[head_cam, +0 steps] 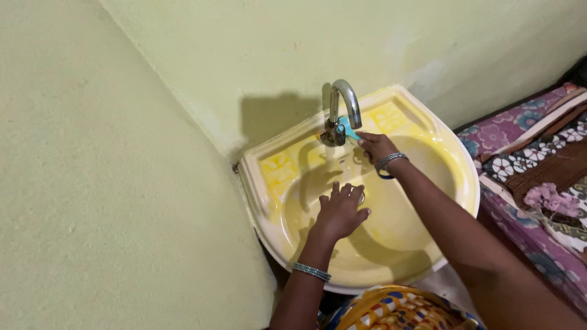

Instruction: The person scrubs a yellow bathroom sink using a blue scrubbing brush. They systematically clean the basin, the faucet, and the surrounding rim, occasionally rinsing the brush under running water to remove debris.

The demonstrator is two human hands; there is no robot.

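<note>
Here is a pale yellow ceramic wash basin (pixel 449 160) fixed to a light green wall (pixel 122 183), filling the centre of the frame. The right hand (pixel 374 145) reaches up to the curved chrome tap (pixel 343 107) at the top centre, fingertips pinched on the small light-blue handle (pixel 350 129) at the tap's base — a light grasp, not a fist. The left hand (pixel 340 211) lies lower, in the middle of the bowl, fingers spread and released, palm down over the round metal drain (pixel 361 196), which peeks out just beside the fingertips. Whether water is running I cannot tell. Bangles ring both wrists. To do this well, I would judge, the handle wants a small, steady turn with the fingertips while the open hand waits right under the spout — not off to the side — so any flow lands in the palm, not on the rim. At the right edge, patterned purple and brown cloth (pixel 538 153) lies heaped.
</note>
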